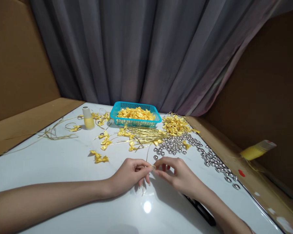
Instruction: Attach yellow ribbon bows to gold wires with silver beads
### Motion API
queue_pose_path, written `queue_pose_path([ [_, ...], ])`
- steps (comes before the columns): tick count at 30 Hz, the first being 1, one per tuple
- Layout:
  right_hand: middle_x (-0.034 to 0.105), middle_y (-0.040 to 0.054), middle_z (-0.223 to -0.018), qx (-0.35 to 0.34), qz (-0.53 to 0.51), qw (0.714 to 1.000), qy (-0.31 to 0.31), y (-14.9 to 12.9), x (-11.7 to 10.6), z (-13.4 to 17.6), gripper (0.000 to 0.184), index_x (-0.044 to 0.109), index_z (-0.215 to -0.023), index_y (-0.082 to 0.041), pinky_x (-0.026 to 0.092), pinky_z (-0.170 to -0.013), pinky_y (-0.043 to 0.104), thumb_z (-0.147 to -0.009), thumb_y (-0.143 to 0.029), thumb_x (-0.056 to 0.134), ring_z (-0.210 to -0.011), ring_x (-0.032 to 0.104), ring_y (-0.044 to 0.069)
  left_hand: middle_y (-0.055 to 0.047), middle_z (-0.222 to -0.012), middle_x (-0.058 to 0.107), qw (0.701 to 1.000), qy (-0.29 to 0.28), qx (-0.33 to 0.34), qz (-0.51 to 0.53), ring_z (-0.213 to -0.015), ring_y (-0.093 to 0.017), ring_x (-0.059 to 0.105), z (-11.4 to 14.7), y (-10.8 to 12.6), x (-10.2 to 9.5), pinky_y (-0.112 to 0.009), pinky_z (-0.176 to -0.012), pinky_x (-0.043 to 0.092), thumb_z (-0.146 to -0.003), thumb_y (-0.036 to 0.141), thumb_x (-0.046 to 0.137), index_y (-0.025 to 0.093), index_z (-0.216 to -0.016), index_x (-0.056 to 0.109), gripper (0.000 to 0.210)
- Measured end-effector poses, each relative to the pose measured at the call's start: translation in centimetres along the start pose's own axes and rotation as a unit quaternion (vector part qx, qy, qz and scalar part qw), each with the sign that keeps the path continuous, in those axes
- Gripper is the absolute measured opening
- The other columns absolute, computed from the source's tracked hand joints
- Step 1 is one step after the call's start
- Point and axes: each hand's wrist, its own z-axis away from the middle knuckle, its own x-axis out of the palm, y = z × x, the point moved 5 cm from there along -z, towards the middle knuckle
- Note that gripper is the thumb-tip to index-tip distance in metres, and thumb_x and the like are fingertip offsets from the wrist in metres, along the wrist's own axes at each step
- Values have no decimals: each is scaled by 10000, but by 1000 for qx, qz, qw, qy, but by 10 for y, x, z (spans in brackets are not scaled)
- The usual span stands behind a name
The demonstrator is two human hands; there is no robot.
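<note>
Near the front middle of the white table, my left hand pinches a thin gold cord between thumb and fingers. One end of the cord stands up above the fingertips, and pale strands hang below them. A small loop of it shows between my two hands. My right hand meets the loop from the right with thumb and index finger pinched on it. Just beyond lie loose silver rings and a bundle of gold cords. Yellow ribbon bows are to the left.
A turquoise basket of yellow bows stands at the back, with a pile of corded bows beside it. A yellow thread spool stands back left; another spool lies right. A long black object is partly under my right forearm.
</note>
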Motion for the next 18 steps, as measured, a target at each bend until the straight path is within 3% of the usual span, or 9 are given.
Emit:
queue_pose_path([
  [3, 700, 19, -785, 3, -8, 1000, -3, 0, 0, 0, 160, 692, -862, -191, 418, -561, 239, -783, -117, 575, -651, 602, 151, -28, -605, 621, 1000, -2, 2, -3, -438, -70, 439, 0, -1, 0, -195, -462, 377, -826, 390, 555, 110, -850, 667, 303],
  [9, 713, 19, -778, -13, -16, 1000, 4, -3, 1, 1, 210, 706, -809, -193, 441, -561, 241, -823, -112, 513, -671, 629, 156, -38, -624, 624, 1000, -7, -4, -4, -433, -70, 433, 0, -5, -1, -203, -474, 375, -841, 397, 534, 106, -800, 657, 318],
  [14, 673, 76, -997, -142, 48, 986, 71, -11, 0, 7, 199, 670, -839, -169, 468, -748, 340, -844, -126, 476, -865, 604, 199, -39, -623, 623, 1000, -11, 0, -2, -422, -65, 425, -1, -6, -2, -204, -474, 361, -846, 399, 527, 105, -755, 639, 328],
  [18, 623, 107, -1108, -201, 136, 966, 90, -16, 4, 10, 179, 636, -839, -156, 441, -756, 394, -852, -124, 460, -910, 558, 234, -30, -613, 616, 1000, -17, 3, -3, -412, -60, 421, -1, -5, -1, -206, -481, 356, -845, 404, 530, 109, -737, 631, 330],
])
